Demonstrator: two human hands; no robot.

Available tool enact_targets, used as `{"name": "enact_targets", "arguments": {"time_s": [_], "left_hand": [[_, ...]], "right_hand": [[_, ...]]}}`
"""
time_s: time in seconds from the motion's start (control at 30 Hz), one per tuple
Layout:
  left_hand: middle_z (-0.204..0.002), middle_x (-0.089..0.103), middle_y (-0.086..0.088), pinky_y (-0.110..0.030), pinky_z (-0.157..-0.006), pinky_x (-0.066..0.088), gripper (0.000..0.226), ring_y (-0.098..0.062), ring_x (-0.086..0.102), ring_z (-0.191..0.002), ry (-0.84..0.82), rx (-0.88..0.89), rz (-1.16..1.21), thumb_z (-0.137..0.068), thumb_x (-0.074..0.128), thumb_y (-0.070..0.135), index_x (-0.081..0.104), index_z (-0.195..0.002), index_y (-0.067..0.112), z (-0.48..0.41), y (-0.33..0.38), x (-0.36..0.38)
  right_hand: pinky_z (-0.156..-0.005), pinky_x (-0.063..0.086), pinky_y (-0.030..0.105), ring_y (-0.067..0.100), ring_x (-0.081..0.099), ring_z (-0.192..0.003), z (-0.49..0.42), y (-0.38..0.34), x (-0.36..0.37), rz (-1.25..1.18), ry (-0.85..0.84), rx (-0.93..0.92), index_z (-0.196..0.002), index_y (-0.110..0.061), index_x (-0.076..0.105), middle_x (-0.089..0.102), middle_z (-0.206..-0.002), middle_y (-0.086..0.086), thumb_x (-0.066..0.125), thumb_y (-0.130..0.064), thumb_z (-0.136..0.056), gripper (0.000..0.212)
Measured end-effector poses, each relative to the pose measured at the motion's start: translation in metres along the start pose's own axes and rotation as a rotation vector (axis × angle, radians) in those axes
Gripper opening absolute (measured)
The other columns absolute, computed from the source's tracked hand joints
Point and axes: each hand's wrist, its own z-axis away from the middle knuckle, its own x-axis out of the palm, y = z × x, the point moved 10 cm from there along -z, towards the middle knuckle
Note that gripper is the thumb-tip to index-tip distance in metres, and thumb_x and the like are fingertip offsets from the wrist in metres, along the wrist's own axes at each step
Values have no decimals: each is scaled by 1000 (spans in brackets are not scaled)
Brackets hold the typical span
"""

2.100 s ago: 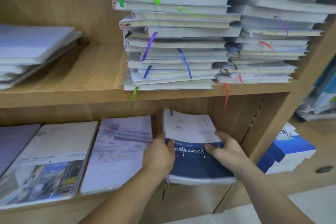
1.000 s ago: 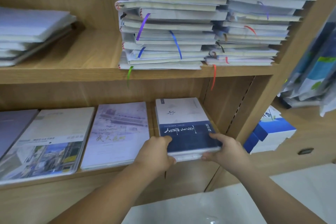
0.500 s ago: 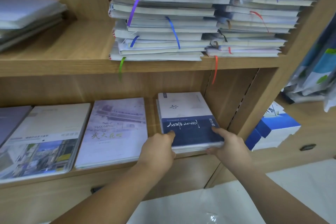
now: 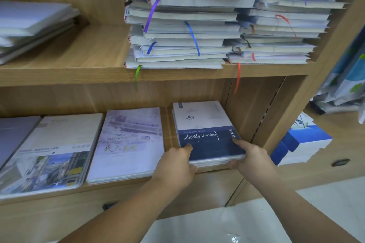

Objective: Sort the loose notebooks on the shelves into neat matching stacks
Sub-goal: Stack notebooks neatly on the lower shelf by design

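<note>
The blue-and-white notebook stack [image 4: 205, 122] lies flat on the lower shelf [image 4: 167, 124], centre-right of the frame. The left hand [image 4: 175, 165] grips its near left corner, thumb on the cover, fingers curled under the front edge. The right hand [image 4: 251, 157] grips the near right corner likewise. The stack's right edge runs just beside the side panel [image 4: 246, 104]. A narrow bare strip separates it from the lilac notebook [image 4: 128, 144] at left.

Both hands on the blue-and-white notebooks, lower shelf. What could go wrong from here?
1. The blue-and-white notebook stack sits near the front edge of the lower shelf; if the left hand or right hand lets go early, it may slide off.
2. The tall upper pile is uneven; a jolt might shift it.
</note>
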Motion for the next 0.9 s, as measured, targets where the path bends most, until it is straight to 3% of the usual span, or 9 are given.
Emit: {"name": "enact_targets", "arguments": {"time_s": [0.1, 0.27, 0.43, 0.6, 0.73, 0.83, 0.9], "left_hand": [[-110, 71, -8, -39, -88, 56, 41, -27, 65, -101, 1, -2, 16, -95, 65, 33, 61, -130, 13, -2, -3, -4], [-113, 71, -7, -38, -91, 55, 40, -25, 65, -101, 15, 15, 4, -98, 63, 30, 60, -135, 16, -2, -3, -3], [-114, 70, -9, -38, -91, 55, 42, -26, 65, -101, 16, 18, -27, -98, 64, 35, 59, -135, 15, -4, 0, -1], [-113, 71, -9, -40, -89, 57, 40, -25, 66, -100, 21, -1, -6, -96, 66, 34, 63, -130, 13, -7, -3, 0], [-111, 71, -8, -40, -88, 57, 41, -27, 65, -99, 33, -26, 10, -94, 69, 32, 61, -131, 16, -3, -5, 1], [-100, 72, -6, -39, -85, 57, 42, -28, 65, -94, 63, -53, 35, -91, 68, 27, 61, -132, 20, 0, -8, -1], [-99, 72, -5, -39, -86, 57, 48, -28, 65, -94, 69, -50, 31, -93, 67, 27, 57, -139, 24, 2, -7, -1]], "right_hand": [[-91, 51, 28, 20, 57, -106, -4, 8, -6, -53, -46, 23, -145, -29, 54, 61, -131, 2, 87, -21, -79, 74], [-98, 54, 36, 20, 65, -104, -5, 17, -10, -106, -20, 0, -133, -25, 66, 68, -123, 2, 85, -17, -80, 57], [-87, 50, 26, 21, 63, -98, -5, 18, -11, -123, 44, -13, -128, -23, 70, 67, -110, 3, 83, -18, -83, 47], [-84, 46, 21, 20, 62, -97, -8, 22, -11, -194, 70, 2, -119, -19, 75, 71, -111, 8, 86, -17, -79, 42], [-89, 49, 24, 20, 63, -101, -10, 28, -8, -209, 56, 17, -124, -20, 73, 70, -115, 4, 89, -15, -76, 51], [-92, 55, 31, 20, 63, -100, -9, 24, -1, -109, 35, -6, -135, -27, 64, 68, -114, -1, 88, -16, -75, 66], [-88, 57, 37, 23, 64, -96, -8, 21, 0, -16, 71, -24, -138, -34, 59, 67, -109, -1, 83, -18, -81, 63]]}}
